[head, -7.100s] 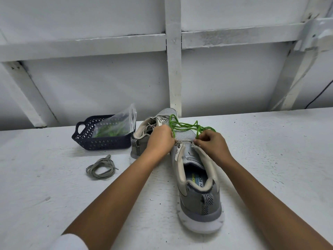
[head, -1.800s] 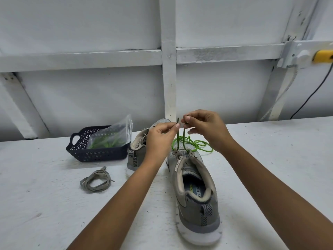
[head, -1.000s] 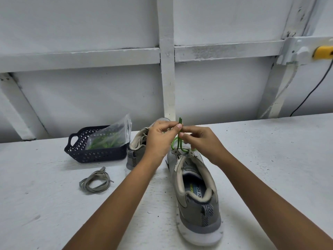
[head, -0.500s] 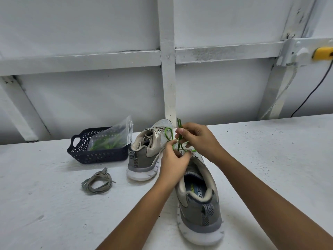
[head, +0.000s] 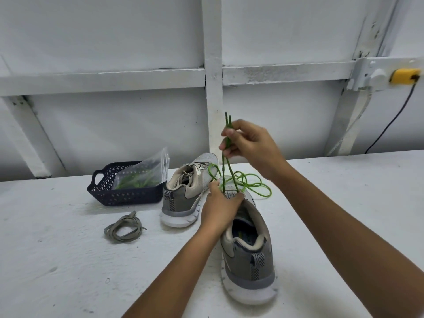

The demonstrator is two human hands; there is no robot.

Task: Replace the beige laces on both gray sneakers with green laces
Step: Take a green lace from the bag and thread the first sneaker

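Observation:
The near gray sneaker (head: 249, 255) stands heel toward me on the white table. My left hand (head: 220, 208) presses down on its tongue and eyelet area. Above it, my right hand (head: 250, 145) pinches both ends of the green lace (head: 252, 184) and holds them up, so two strands run taut down into the shoe; the slack loops lie on the table behind. The second gray sneaker (head: 187, 191) stands to the left, beige lace still threaded in it. A removed beige lace (head: 124, 230) lies coiled on the table at the left.
A dark blue perforated basket (head: 114, 193) at the back left holds a clear bag (head: 142, 175) with green laces. A white wall with beams rises right behind the table (head: 68, 260). A yellow plug (head: 405, 75) and black cable hang at the upper right.
My right hand has risen with both green lace ends, pulling the strands taut. My left hand has dropped from the lace tips onto the near sneaker's tongue.

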